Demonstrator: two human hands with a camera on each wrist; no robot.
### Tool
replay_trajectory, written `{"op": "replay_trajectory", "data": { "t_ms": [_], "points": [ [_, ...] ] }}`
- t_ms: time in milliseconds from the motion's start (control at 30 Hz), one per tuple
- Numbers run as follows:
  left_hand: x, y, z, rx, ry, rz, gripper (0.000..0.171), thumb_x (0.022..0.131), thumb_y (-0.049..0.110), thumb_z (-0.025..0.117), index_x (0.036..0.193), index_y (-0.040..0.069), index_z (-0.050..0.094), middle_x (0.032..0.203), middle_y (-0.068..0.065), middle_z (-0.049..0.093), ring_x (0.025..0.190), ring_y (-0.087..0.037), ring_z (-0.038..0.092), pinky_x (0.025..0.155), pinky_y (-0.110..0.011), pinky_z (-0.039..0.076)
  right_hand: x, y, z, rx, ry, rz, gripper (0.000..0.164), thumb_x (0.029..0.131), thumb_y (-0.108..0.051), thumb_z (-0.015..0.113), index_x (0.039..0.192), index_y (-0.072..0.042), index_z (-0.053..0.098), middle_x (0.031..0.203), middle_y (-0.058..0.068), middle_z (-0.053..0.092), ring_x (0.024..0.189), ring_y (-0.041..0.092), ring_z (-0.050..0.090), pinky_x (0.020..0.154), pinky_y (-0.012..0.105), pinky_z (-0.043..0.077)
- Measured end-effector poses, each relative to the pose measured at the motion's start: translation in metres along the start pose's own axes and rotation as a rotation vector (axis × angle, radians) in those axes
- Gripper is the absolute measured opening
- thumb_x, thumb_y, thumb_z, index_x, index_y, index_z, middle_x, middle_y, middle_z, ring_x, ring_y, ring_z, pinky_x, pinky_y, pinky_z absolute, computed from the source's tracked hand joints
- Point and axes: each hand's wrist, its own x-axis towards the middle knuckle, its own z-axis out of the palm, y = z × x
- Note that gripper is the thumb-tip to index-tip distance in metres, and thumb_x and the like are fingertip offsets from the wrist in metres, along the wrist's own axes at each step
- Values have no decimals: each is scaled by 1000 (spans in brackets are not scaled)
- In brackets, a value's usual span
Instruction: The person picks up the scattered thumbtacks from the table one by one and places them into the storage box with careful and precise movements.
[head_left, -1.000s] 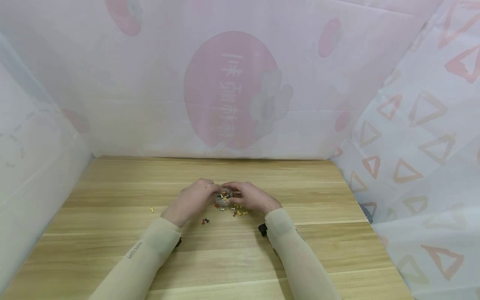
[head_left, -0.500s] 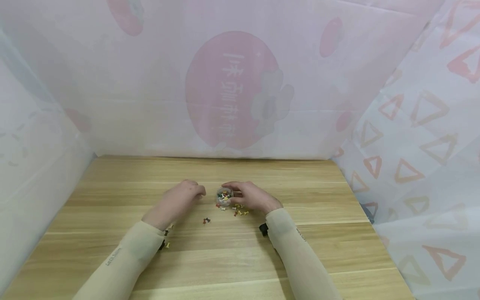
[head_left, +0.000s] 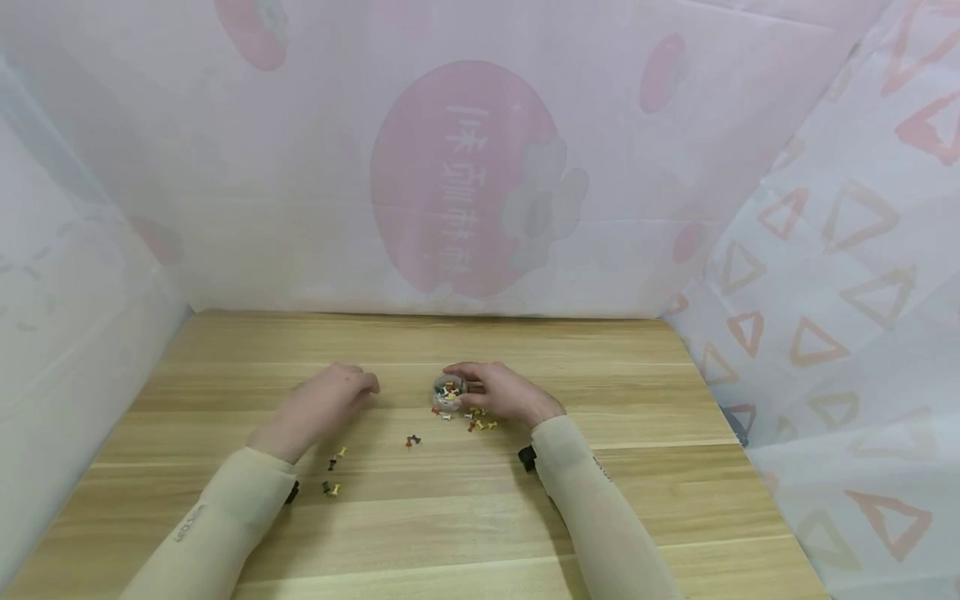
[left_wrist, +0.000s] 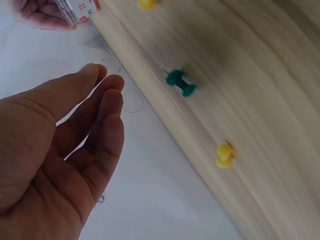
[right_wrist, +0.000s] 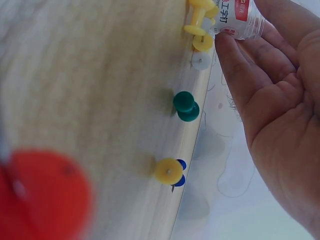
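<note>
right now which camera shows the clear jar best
The head view: the clear jar shows nearly whole, with pins inside. Both wrist views cut it off at the top edge, though both show label print.

Jar [head_left: 447,406] on the table [head_left: 465,525], push pins [head_left: 450,389] within; right hand [head_left: 504,393] against its right side, left hand [head_left: 318,406] well to its left. Loose pins [head_left: 480,425] lie just before the jar, a pair [head_left: 409,442] to their left, four [head_left: 335,490] right of the left sleeve [head_left: 213,517]; the number by the right hand is unclear.

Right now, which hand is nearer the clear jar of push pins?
Right: the right hand holds the jar at its right side; the left hand is apart, left of it.
</note>
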Motion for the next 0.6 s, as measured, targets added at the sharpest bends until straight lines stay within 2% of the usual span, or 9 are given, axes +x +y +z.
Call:
{"op": "replay_trajectory", "data": {
  "t_ms": [200, 367, 600],
  "points": [
    [-10, -10, -4, 19, -28, 54, 8, 92, 4, 72, 99, 6, 74, 89, -2, 72, 82, -19, 67, 79, -40, 60, 0, 2, 1, -5, 1, -12, 60, 101, -30, 67, 157, -22, 47, 148, -1, 59, 132, 17, 57, 106, 36, 49],
    [-19, -18, -8, 14, -88, 36, 10, 89, -1, 71, 89, 10, 70, 77, 5, 64, 71, -10, 58, 68, -33, 56, -1, 1, 0, -4, 1, -8, 60, 101, -29, 67, 157, -22, 47, 148, -1, 59, 132, 17, 57, 106, 36, 49],
    [-28, -25, -8, 30, -154, 33, 22, 81, 11, 86, 90, 14, 66, 80, 7, 60, 72, -9, 51, 66, -32, 51, 0, 0, 0, 4, -1, 0, 60, 101, -28, 67, 157, -21, 47, 148, 1, 59, 131, 18, 57, 106, 36, 49]
  ]
}}
